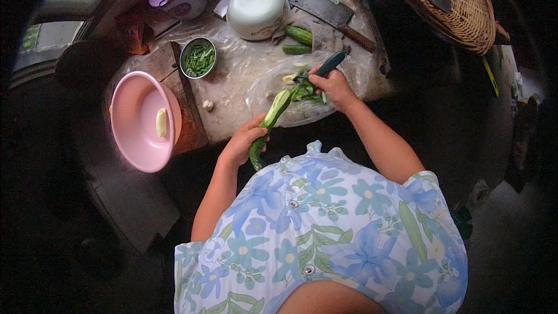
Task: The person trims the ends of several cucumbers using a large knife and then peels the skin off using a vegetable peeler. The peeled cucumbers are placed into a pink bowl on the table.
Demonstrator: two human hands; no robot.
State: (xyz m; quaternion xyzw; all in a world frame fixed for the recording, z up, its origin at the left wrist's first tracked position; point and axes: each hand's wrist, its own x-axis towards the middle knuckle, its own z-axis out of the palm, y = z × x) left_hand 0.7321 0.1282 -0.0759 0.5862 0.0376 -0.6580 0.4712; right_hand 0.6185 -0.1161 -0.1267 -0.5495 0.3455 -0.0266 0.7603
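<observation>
My left hand (245, 140) grips a long green cucumber (275, 111) near its lower end. Pale stripes show on the upper part of the cucumber, where skin has been taken off. In my right hand (335, 87) is a dark-handled peeler (330, 64), just above and to the right of the cucumber's far tip; its blade is partly hidden. Green peelings (304, 91) lie on a clear plastic bag (261, 89) under both hands. Two whole cucumbers (298, 34) rest farther back beside a grey cloth (326, 37).
A pink basin (146, 157) holding a peeled piece (161, 123) stands at left. Near it are a metal bowl of chopped greens (199, 60) and a garlic bulb (208, 105). An upturned white enamel basin (257, 11), a cleaver (322, 6) and a wicker basket (473, 13) are farther back.
</observation>
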